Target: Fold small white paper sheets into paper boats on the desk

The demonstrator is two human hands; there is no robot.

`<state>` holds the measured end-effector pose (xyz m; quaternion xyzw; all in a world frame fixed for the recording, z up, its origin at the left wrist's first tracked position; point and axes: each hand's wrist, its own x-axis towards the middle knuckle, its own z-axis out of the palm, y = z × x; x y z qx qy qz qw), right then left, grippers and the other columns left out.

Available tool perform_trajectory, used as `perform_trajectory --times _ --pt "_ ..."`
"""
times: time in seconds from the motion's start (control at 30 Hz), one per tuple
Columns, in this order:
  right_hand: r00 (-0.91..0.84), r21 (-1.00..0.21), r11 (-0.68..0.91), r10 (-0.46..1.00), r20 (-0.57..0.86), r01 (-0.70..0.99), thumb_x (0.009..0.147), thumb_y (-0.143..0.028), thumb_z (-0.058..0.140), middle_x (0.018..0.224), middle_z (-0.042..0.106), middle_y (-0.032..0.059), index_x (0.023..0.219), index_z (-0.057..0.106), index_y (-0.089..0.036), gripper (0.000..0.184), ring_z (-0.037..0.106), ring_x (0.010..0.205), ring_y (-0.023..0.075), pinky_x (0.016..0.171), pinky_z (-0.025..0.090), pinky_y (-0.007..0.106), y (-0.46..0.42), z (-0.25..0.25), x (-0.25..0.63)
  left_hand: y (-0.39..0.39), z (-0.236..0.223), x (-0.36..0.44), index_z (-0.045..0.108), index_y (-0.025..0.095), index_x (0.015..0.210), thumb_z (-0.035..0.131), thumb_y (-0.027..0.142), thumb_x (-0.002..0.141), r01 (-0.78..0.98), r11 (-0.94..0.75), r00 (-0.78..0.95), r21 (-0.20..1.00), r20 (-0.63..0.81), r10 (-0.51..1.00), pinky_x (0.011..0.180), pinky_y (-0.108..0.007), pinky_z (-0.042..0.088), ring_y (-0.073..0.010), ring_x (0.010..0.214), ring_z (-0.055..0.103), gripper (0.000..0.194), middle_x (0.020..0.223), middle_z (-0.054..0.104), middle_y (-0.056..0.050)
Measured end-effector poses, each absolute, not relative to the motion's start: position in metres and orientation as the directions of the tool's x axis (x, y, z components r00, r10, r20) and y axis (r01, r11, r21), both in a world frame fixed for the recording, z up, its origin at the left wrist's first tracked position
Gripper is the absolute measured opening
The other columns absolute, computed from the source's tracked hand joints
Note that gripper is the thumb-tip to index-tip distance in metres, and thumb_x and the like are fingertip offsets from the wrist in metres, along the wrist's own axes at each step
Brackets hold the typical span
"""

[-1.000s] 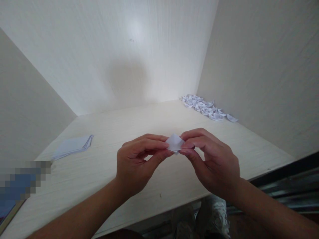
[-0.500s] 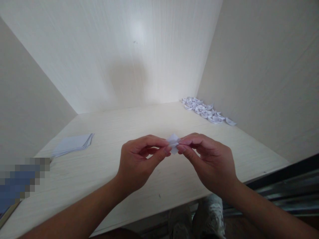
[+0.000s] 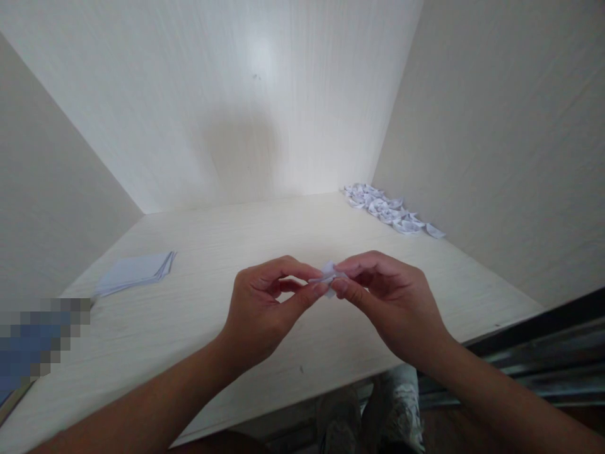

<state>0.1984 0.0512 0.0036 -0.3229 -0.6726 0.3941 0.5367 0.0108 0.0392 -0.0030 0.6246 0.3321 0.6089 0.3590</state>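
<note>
A small folded piece of white paper [image 3: 329, 270] is held between both hands above the front middle of the table. My left hand [image 3: 267, 306] pinches its left side between thumb and fingers. On the other side, my right hand [image 3: 397, 299] grips it with thumb and forefinger, the fingertips of both hands almost meeting. The fingers cover much of the paper, so its full shape is hidden.
Several small folded paper boats [image 3: 387, 209] lie heaped along the right wall. A stack of white paper sheets [image 3: 135, 272] rests on the left of the pale table [image 3: 212, 233]. Panels enclose the back and sides. A blurred-out patch [image 3: 38, 347] covers the left edge.
The fingertips have drawn slightly closer together, and the paper between them looks more opened at its sides. The heap and the stack stay where they were.
</note>
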Motion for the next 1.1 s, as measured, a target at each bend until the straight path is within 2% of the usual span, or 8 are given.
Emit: perform_trajectory --times 0.07,0.3,0.47,0.57,0.7,0.87,1.0,1.1 --pt "-0.201 -0.905 0.425 0.885 0.420 -0.020 0.082 -0.033 0.085 0.076 0.077 0.0015 0.100 0.077 -0.022 0.024 0.070 0.067 0.0150 0.062 0.057 0.027 0.052 0.004 0.198 0.039 -0.003 0.011 0.080 0.019 0.091 0.087 0.013 0.075 -0.016 -0.485 0.005 0.875 0.485 0.875 0.061 -0.022 0.065 -0.0157 0.068 0.076 0.018 0.077 0.080 -0.003" --pt "-0.226 -0.943 0.332 0.917 0.328 -0.024 0.077 -0.040 0.088 0.073 0.077 0.0024 0.081 0.079 -0.021 0.021 0.068 0.064 0.0148 0.060 0.055 0.027 0.052 0.011 0.198 0.041 -0.001 0.013 0.083 0.017 0.087 0.085 0.016 0.078 -0.112 -0.388 0.086 0.915 0.398 0.913 0.063 -0.028 0.070 -0.0189 0.065 0.079 0.009 0.080 0.082 -0.005" --pt "-0.314 -0.982 0.178 0.938 0.147 0.070 0.079 -0.040 0.083 0.067 0.072 0.0019 0.077 0.078 -0.018 0.023 0.059 0.059 0.0119 0.054 0.047 0.025 0.057 0.015 0.206 0.045 -0.004 0.011 0.083 0.017 0.083 0.088 0.021 0.076 -0.036 -0.311 0.143 0.950 0.313 0.939 0.053 -0.026 0.067 -0.0202 0.056 0.077 0.010 0.071 0.080 -0.006" --pt "-0.334 -0.995 0.058 0.942 0.028 0.080 0.082 -0.038 0.080 0.066 0.069 0.0016 0.076 0.077 -0.016 0.023 0.057 0.058 0.0102 0.054 0.043 0.023 0.058 0.013 0.211 0.046 -0.006 0.010 0.084 0.019 0.085 0.087 0.021 0.077 0.062 -0.383 0.166 0.921 0.369 0.914 0.050 -0.024 0.065 -0.0199 0.055 0.076 0.009 0.069 0.080 -0.005" --pt "-0.347 -0.999 -0.046 0.937 -0.039 -0.011 0.079 -0.036 0.082 0.067 0.069 -0.0008 0.085 0.072 -0.017 0.023 0.060 0.057 0.0096 0.054 0.043 0.022 0.059 0.009 0.213 0.046 -0.006 0.009 0.084 0.024 0.087 0.083 0.017 0.078 0.224 -0.562 0.179 0.796 0.533 0.827 0.051 -0.020 0.063 -0.0166 0.058 0.076 0.012 0.075 0.082 -0.002" --pt "-0.389 -0.997 0.063 0.918 0.073 -0.038 0.080 -0.042 0.084 0.066 0.068 -0.0031 0.085 0.062 -0.019 0.032 0.065 0.058 0.0111 0.051 0.043 0.021 0.058 0.009 0.213 0.046 -0.006 0.008 0.084 0.026 0.085 0.083 0.015 0.078 0.307 -0.630 0.169 0.713 0.610 0.774 0.053 -0.020 0.062 -0.0149 0.058 0.075 0.013 0.074 0.082 0.001" --pt "-0.346 -0.928 0.373 0.874 0.342 0.025 0.081 -0.038 0.085 0.084 0.076 0.0024 0.089 0.071 -0.018 0.026 0.068 0.069 0.0129 0.060 0.054 0.025 0.053 0.009 0.214 0.044 -0.005 0.006 0.083 0.026 0.085 0.083 0.023 0.082 0.349 -0.655 0.142 0.670 0.653 0.744 0.056 -0.022 0.063 -0.0159 0.060 0.076 0.005 0.074 0.081 0.001" --pt "-0.310 -0.794 0.591 0.788 0.532 0.139 0.085 -0.024 0.081 0.094 0.078 0.0030 0.096 0.076 -0.020 0.013 0.069 0.076 0.0127 0.068 0.057 0.026 0.048 0.010 0.216 0.043 -0.003 0.004 0.082 0.027 0.090 0.081 0.024 0.085 0.421 -0.732 0.168 0.535 0.748 0.643 0.059 -0.024 0.063 -0.0163 0.067 0.077 0.006 0.082 0.083 0.000"
